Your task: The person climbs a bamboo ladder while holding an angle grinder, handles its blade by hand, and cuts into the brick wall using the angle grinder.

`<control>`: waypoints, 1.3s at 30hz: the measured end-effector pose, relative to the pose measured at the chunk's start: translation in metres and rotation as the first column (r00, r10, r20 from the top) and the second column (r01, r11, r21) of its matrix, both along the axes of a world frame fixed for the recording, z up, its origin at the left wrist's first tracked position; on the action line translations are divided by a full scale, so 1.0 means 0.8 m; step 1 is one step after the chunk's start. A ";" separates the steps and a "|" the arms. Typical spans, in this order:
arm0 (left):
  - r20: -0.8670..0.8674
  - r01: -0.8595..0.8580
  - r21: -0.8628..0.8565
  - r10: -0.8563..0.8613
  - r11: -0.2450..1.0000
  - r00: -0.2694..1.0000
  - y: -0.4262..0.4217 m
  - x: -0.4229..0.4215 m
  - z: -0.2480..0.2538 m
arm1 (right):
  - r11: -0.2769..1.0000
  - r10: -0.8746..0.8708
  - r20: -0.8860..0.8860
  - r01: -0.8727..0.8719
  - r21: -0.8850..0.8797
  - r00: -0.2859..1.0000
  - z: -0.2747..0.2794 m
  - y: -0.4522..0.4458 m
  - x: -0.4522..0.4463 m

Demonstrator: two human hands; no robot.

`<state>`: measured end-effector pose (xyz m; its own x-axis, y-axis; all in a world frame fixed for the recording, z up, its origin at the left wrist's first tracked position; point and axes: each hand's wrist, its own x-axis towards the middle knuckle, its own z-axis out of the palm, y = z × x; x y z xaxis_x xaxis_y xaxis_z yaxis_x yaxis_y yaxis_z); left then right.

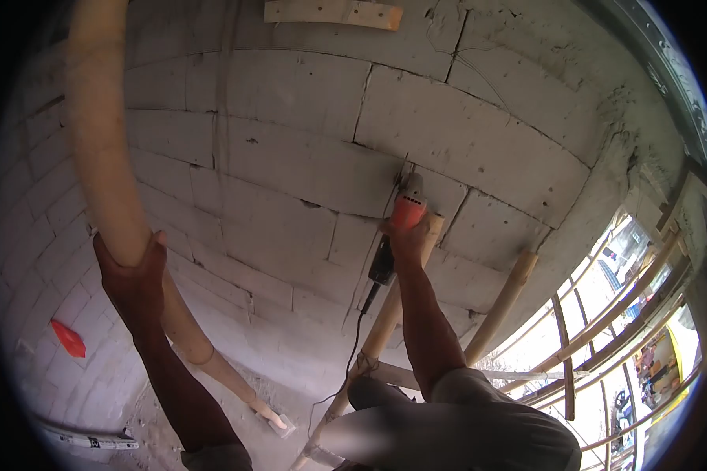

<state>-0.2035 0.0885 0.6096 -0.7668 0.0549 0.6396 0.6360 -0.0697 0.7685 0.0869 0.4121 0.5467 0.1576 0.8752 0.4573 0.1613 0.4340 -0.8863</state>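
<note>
My right hand (408, 236) is closed round the body of a red and black angle grinder (408, 210). The grinder's head is up against the grey block wall (291, 169), beside a thin vertical line cut in the blocks. A black cord hangs from the tool's lower end. At the left, my left hand (136, 279) grips a thick bamboo pole (102, 118), thumb on one side and fingers round the other. The pole runs from the top of the view down to the floor. The grinder's disc is too small and dark to make out clearly.
More bamboo poles (501, 306) lean near the wall on the right. A wooden strip (334, 13) is fixed high up. Scaffolding (597, 337) stands outside the opening at right. A red object (69, 339) shows at left. The black cord (357, 345) hangs beside a pole.
</note>
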 end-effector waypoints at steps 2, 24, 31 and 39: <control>-0.007 -0.019 -0.012 0.019 1.000 1.000 -0.002 0.002 0.002 | 0.999 -0.043 -0.003 0.043 -0.003 0.999 0.011 0.001 -0.001; 0.069 0.038 0.021 -0.039 0.999 0.997 -0.010 0.007 -0.001 | 0.993 -0.103 0.044 0.105 -0.054 0.994 0.105 0.018 0.000; 0.028 0.029 0.031 -0.030 0.999 0.999 -0.009 0.005 -0.004 | 0.988 -0.141 0.079 0.145 -0.058 0.987 0.145 -0.005 0.000; 0.053 0.026 0.020 -0.027 0.999 0.998 -0.008 0.010 0.003 | 0.990 -0.140 0.094 0.142 -0.005 0.986 0.166 0.016 0.004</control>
<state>-0.1956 0.0822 0.6122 -0.7981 0.0638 0.5992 0.5922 -0.1007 0.7995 0.0904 0.4246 0.6792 0.2373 0.8527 0.4654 0.3018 0.3906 -0.8697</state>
